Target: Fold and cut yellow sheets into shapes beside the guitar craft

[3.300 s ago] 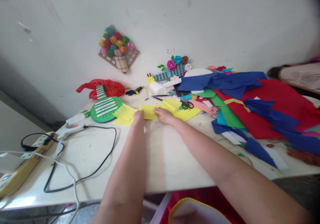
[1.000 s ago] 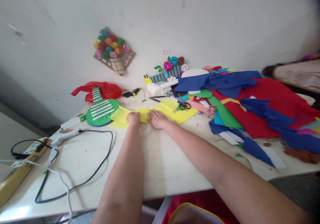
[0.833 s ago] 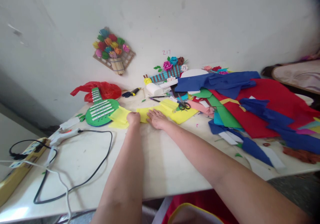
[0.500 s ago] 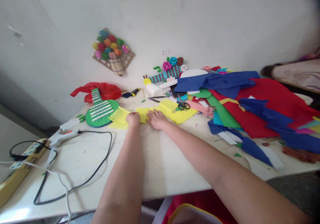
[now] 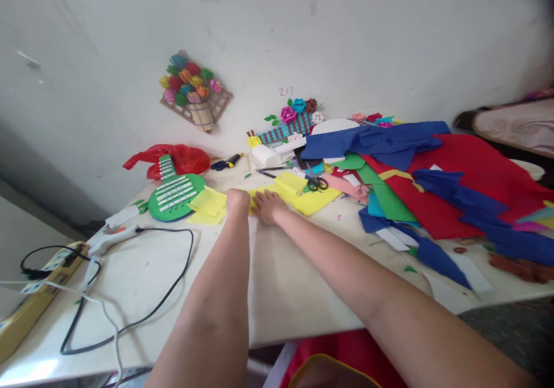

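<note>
Thin yellow crepe paper (image 5: 208, 205) lies across the table, spreading out on both sides of my hands. My left hand (image 5: 238, 200) is closed in a fist on the paper, its fingers curled out of sight. Close beside it, my right hand (image 5: 268, 206) rests flat on the yellow paper with its fingers stretched out. Left of the paper is a green guitar-shaped craft (image 5: 176, 194) with white strips on it. Black-handled scissors (image 5: 317, 183) lie on the paper to the right.
A white glue gun (image 5: 113, 239) with a black cord and a power strip (image 5: 38, 295) occupy the left side. A red plastic bag (image 5: 182, 160) and pliers (image 5: 227, 161) lie near the wall. Blue (image 5: 376, 142) and red sheets (image 5: 471, 174) are piled at right.
My left hand has shifted right, closer to my right hand, covering more of the yellow paper between them. My right hand stays almost in place.
</note>
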